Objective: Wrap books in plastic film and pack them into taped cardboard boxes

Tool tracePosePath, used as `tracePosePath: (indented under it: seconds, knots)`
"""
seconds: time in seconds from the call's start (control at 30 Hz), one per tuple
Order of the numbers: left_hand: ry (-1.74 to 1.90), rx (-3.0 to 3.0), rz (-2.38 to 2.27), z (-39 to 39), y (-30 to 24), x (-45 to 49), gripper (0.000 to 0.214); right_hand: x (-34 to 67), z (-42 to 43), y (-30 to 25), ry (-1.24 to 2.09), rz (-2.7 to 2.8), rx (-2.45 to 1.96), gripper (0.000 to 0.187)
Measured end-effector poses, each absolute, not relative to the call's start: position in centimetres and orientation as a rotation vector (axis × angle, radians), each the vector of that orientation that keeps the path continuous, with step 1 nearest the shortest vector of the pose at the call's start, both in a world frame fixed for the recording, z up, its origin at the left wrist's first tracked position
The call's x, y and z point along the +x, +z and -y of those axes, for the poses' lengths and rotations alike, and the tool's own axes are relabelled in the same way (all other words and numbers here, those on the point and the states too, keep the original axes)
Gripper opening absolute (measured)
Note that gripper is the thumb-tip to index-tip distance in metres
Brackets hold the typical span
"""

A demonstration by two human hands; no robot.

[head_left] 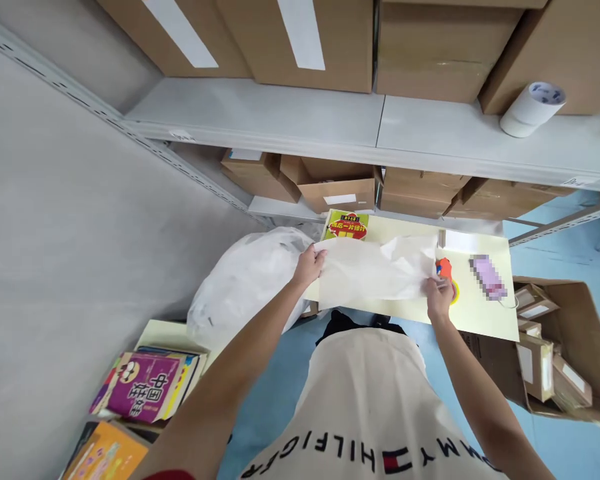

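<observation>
A thin white packing sheet [370, 270] is stretched between my two hands above the pale yellow tabletop [485, 313]. My left hand [309, 265] pinches its upper left corner. At the other end, my right hand [439, 297] grips the crumpled right edge. Behind the sheet, a green book [347, 225] with a red title panel shows only in part. Close by my right hand is an orange tool with a yellow ring [445, 270], perhaps a tape dispenser, partly covered by the hand.
A pixelated purple phone [489, 277] lies at the table's right. Left stands a bulging white plastic bag [250, 287], with stacked books [143, 383] below it. An open carton [587, 333] holding small boxes is on the right. A shelf [280, 117] with cartons and tape rolls [533, 110] spans the back.
</observation>
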State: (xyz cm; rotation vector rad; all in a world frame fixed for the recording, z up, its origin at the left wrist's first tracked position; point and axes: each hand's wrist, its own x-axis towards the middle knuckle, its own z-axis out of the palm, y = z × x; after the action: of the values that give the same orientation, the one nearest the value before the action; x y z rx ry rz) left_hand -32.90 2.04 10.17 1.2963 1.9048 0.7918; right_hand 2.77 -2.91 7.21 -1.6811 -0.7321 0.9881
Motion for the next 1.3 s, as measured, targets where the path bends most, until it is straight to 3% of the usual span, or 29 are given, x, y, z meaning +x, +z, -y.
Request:
tracePosePath:
  seconds: [0.2,0.37,0.47,0.63,0.83,0.93,1.13,1.3]
  knots:
    - [0.338,1.492,-2.063,-2.5,6.2,-33.3,0.011,4.2,6.6,2.6,1.129,0.856,-2.041,0.033]
    - [0.200,1.554,-1.951,-2.9,2.8,-33.2,0.011,4.7,8.8,0.0,0.934,1.141,-2.215,0.021]
    - [0.215,1.571,-1.939,-2.8,0.8,-32.7,0.008,4.3,9.6,-0.2,0.724,1.495,-2.116,0.034]
    - [0.599,1.684,-2.144,-0.5,-0.7,-29.8,0.053,2.2,8.2,0.0,0.687,2.012,-1.860,0.046]
    - [-0.084,2.121,-1.510,3.8,-1.0,-25.6,0.069,-0.3,6.2,-1.5,0.969,2.193,-1.995,0.073]
    - [-0.249,2.091,-1.502,4.6,-2.1,-25.7,0.075,-0.3,7.5,-2.6,1.048,2.172,-2.139,0.080]
    - [-0.191,2.036,-1.496,4.8,-2.6,-27.8,0.078,-0.4,8.2,-2.0,0.939,2.118,-2.089,0.067]
    - [0.125,1.847,-1.731,2.6,-2.1,-30.5,0.075,-4.3,1.7,0.0,1.001,2.031,-1.817,0.047]
